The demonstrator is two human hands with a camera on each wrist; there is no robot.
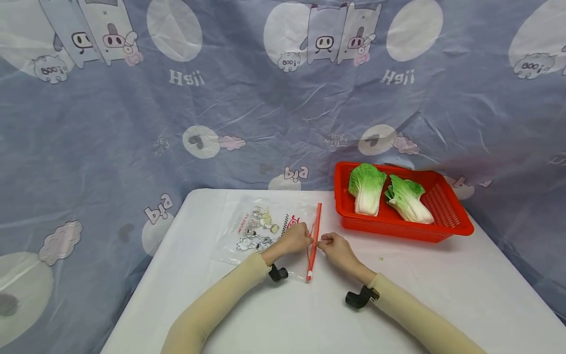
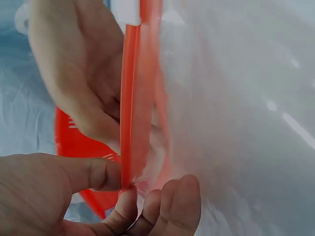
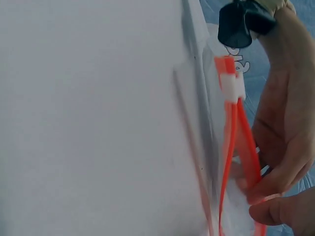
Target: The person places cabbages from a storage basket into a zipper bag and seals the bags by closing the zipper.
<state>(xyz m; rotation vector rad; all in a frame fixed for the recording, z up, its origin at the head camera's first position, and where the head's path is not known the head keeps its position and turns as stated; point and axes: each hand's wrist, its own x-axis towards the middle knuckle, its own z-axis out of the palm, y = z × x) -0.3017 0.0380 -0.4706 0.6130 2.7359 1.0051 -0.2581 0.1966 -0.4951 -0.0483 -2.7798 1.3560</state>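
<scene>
A clear zip bag [image 1: 261, 226] with a cartoon print lies flat on the white table [image 1: 398, 295]. Its red zip strip [image 1: 313, 246] runs along the bag's right edge, with a white slider [image 3: 231, 86] at the near end. My left hand [image 1: 309, 240] pinches one lip of the strip between thumb and fingers [image 2: 125, 187]. My right hand [image 1: 322, 242] pinches the other lip from the right side [image 3: 266, 209]. The two red lips [image 2: 135, 98] stand slightly apart at the middle. Both hands meet at mid-strip.
A red basket [image 1: 446, 216] stands at the table's back right, holding two napa cabbages [image 1: 367, 187] [image 1: 409, 199]. A blue printed cloth [image 1: 265, 98] hangs behind and around the table. Black camera mounts sit on both wrists [image 1: 360, 297].
</scene>
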